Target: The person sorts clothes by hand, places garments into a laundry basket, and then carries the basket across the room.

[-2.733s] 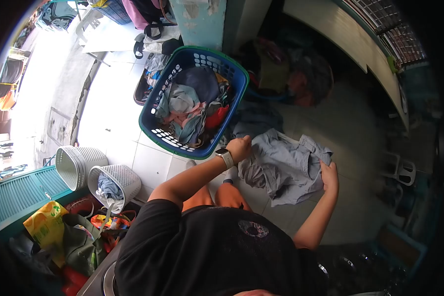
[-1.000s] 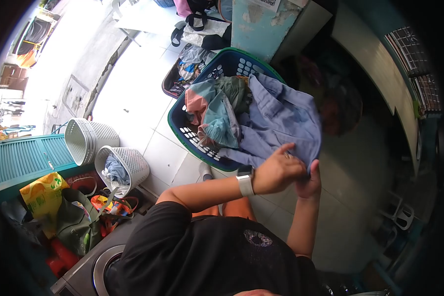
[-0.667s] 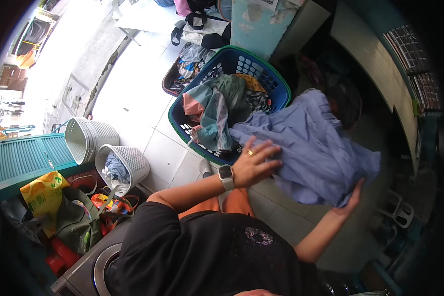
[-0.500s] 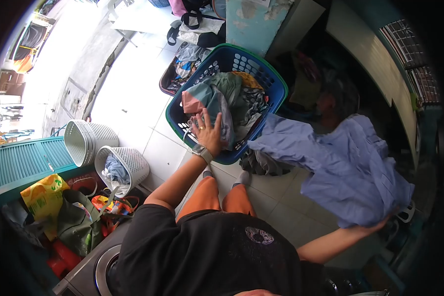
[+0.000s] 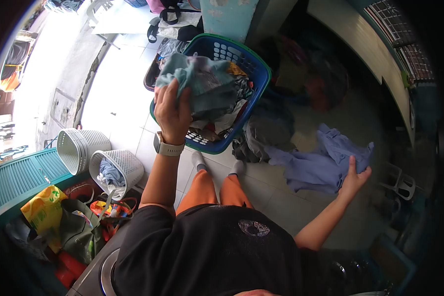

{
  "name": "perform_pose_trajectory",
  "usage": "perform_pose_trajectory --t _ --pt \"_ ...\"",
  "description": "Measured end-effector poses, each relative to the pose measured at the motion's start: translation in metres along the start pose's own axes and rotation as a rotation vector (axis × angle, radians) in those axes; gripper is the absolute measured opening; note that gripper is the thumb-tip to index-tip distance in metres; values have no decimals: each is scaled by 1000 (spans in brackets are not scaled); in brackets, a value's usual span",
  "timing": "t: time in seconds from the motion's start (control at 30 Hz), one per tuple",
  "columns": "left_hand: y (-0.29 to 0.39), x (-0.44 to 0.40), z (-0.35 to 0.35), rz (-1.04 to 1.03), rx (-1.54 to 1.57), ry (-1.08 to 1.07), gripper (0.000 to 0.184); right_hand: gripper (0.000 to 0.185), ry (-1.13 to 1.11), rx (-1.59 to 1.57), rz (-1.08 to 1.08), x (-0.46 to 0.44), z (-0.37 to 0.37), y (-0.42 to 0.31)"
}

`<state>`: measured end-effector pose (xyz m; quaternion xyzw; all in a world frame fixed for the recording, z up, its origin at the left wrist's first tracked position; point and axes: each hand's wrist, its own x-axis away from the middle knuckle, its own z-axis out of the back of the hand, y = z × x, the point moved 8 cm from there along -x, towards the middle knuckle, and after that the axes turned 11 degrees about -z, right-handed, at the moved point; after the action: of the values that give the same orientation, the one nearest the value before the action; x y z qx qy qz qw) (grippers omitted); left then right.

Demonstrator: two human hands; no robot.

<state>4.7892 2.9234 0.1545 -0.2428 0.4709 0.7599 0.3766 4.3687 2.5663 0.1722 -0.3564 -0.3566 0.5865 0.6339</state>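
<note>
My left hand (image 5: 175, 111) is closed on a teal and grey garment (image 5: 202, 81), raised above the blue laundry basket (image 5: 258, 91). More clothes, some patterned and one mustard yellow, lie in the basket beneath it. Out to the right is my right hand (image 5: 354, 181), its thumb and fingers apart. Just beyond that hand is a periwinkle-blue garment (image 5: 313, 167), in the air or near the floor; it overlaps the hand in view, and it looks let go.
Grey clothes (image 5: 266, 133) lie on the tiled floor right of the basket. White baskets (image 5: 128, 165) stand at left, one with clothes. Bags (image 5: 76, 227) sit beside a front-loading machine (image 5: 106, 274) at lower left. A dark pile (image 5: 320, 79) lies farther back.
My left hand has lifted the teal and grey garment up from the pile. The blue garment has dropped away from my right hand, which has moved up and left.
</note>
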Motion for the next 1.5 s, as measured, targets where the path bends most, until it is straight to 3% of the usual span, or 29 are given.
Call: perform_pose_trajectory --t 0.03,0.07,0.1,0.17,0.23,0.3,0.37,0.43,0.47,0.53,0.57,0.63,0.7,0.77,0.83,0.9,0.93,1.0,1.03,1.13,1.2,1.23,1.3,1.37,1.43,1.5 --pt "3 -2 -1 -36 -26 34 28 64 15 7 -3 3 3 -2" --pt "4 -6 -17 -6 -127 -98 28 66 66 104 59 11 2 -11" --pt "-11 -1 -45 172 -70 -353 27 69 115 198 121 20 -2 -21" --pt "3 1 -68 18 -36 -443 26 74 65 22 120 34 -10 -29" --pt "25 12 -85 456 351 -423 22 77 -222 -6 197 47 -39 -37" --pt "83 26 -117 237 654 -454 24 80 -457 -128 115 70 -72 -34" --pt "167 32 -125 -9 833 -616 29 82 -660 5 219 99 -104 -31" --pt "228 57 -129 -215 1016 -849 30 58 -835 1 212 113 -122 -12" --pt "233 60 -129 -216 1034 -869 30 37 -854 70 31 104 -116 21" --pt "230 59 -138 -179 1231 -827 30 24 -754 257 -20 88 -96 23" --pt "217 57 -146 -139 1365 -746 30 23 -656 242 56 78 -81 16" --pt "160 70 -177 170 1174 -834 25 30 -569 234 -95 51 -48 38" --pt "84 76 -200 387 893 -736 21 32 -471 359 71 33 -14 29" --pt "-9 97 -228 262 416 -661 20 35 -323 389 110 12 30 40" --pt "-85 128 -244 271 23 -812 23 39 -266 203 187 -4 66 44" --pt "-116 138 -236 509 -329 -1032 22 41 -168 164 113 -3 78 23" --pt "-130 148 -236 514 -329 -1032 22 41 -172 167 114 -7 81 25" --pt "-145 170 -245 174 -453 -1060 26 43 -162 158 88 -19 89 31" --pt "-158 182 -251 180 -453 -1061 26 43 -166 161 89 -20 80 28" --pt "-185 183 -263 170 -393 -941 28 42 -216 171 144 -24 53 20" --pt "-217 180 -249 600 -141 -661 26 44 -240 334 260 -25 38 19" --pt "-221 166 -234 641 -7 -504 27 44 -240 331 257 -27 36 23" --pt "-243 163 -198 993 371 -167 33 43 -254 296 182 -34 34 38" --pt "-243 130 -130 893 382 108 31 44 -240 262 157 -38 35 50" --pt "-208 94 -56 933 544 298 30 44 -212 284 84 -40 38 62" --pt "-156 47 6 630 784 351 19 45 -236 240 13 -41 32 76"
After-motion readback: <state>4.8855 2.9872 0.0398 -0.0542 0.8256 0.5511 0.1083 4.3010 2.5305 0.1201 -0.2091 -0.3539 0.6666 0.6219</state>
